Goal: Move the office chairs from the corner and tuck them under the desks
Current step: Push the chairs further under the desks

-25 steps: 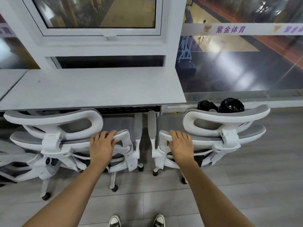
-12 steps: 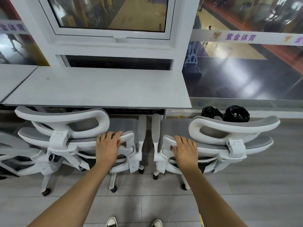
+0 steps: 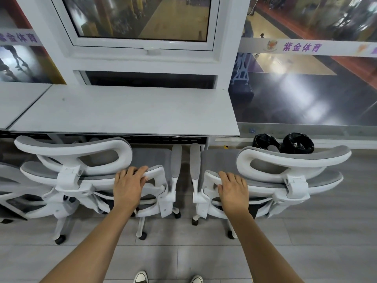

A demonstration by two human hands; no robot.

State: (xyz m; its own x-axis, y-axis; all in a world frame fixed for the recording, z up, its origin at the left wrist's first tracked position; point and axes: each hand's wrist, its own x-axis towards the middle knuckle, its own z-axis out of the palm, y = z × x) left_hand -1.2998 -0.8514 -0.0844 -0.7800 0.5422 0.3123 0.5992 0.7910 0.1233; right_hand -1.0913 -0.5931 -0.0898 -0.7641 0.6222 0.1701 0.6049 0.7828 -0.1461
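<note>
Two white office chairs with grey mesh stand side by side in front of a grey desk. The left chair has its seat partly under the desk's front edge. The right chair stands mostly past the desk's right end. My left hand grips the top right corner of the left chair's backrest. My right hand lies over the top left corner of the right chair's backrest. Their inner armrests nearly touch.
A third white chair shows at the far left edge, by a second desk. Two black bin bags sit on the floor against the glass wall at the right. Behind the desk is a white window frame. My shoes show at the bottom.
The view has tilted up and drawn closer; both chairs sit slightly nearer the desk. Both hands keep their hold on the backrests.
</note>
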